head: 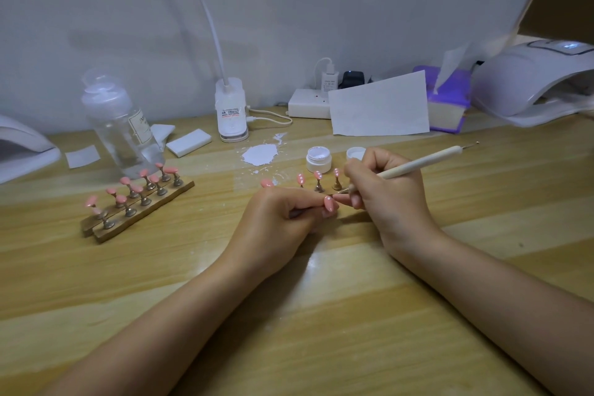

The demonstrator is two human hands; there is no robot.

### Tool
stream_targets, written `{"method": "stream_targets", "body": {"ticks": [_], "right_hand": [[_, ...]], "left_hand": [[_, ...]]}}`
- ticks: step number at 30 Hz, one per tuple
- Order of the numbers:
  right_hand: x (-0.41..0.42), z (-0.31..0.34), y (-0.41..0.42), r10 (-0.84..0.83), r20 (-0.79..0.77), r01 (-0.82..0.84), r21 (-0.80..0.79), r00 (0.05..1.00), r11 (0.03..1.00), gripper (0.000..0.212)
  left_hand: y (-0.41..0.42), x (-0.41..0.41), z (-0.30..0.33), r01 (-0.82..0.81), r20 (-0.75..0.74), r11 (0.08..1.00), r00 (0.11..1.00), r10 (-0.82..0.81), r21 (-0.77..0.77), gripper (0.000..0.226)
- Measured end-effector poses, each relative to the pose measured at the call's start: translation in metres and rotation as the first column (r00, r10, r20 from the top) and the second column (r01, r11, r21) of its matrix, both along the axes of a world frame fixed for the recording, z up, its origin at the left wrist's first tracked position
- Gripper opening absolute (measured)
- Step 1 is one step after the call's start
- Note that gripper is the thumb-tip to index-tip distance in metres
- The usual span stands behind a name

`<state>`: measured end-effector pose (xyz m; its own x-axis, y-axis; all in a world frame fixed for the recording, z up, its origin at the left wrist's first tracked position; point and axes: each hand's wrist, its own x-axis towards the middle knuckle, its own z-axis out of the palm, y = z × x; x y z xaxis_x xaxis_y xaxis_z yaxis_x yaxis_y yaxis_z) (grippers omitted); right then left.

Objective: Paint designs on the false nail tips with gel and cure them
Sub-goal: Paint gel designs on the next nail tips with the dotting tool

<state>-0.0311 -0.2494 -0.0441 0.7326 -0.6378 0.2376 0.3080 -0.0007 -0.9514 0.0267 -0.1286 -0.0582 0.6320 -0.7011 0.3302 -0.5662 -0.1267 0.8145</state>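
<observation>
Near the middle of the wooden desk (353,315), the left hand (283,222) pinches a small stand whose pink nail tip (330,203) shows at its fingertips. The right hand (385,193) grips a cream dotting pen (418,165) and holds its fine point just beside that tip; whether it touches cannot be told. Just behind the hands, three more pink nail tips with white dots (317,175) stand upright on little gold stands, and a plain pink one (266,183) sits to their left. Behind these are an open white gel pot (318,159) and its lid (355,154), with a splash of white gel (259,154) on the desk further left. Toward the left edge, a wooden holder (138,210) carries two rows of plain pink tips, with a clear bottle (122,125) behind it. Along the back edge stand a white lamp base (232,112), a power strip (308,103), a sheet of paper (379,106) and a purple tissue box (448,100). One curing lamp (527,80) fills the back right corner and another (22,145) sits at the left edge. The near half of the desk carries only the two forearms
</observation>
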Motion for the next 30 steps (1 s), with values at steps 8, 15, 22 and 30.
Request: {"method": "stream_targets", "body": {"ticks": [8,15,22,30], "right_hand": [[-0.0022,-0.0024,0.0007,0.041,-0.027,-0.044,-0.155,0.999,0.987,0.04],[-0.0036,0.0001,0.0029,0.107,-0.034,-0.11,-0.127,0.994,0.986,0.04],[-0.003,-0.0002,0.0033,0.104,-0.031,-0.107,-0.13,0.994,0.986,0.04],[-0.002,-0.0008,0.0029,0.104,-0.029,-0.107,-0.133,0.994,0.985,0.039]], "left_hand": [[0.0005,0.0013,-0.0006,0.01,-0.034,1.0,0.999,-0.011,-0.019,0.023],[0.0005,0.0013,-0.0007,0.034,-0.021,0.999,0.999,-0.035,-0.029,0.021],[0.0008,0.0013,-0.0007,0.035,-0.006,0.999,0.999,-0.035,-0.032,0.02],[0.0011,0.001,-0.0005,0.024,0.004,1.0,1.0,-0.024,-0.018,0.021]]}}
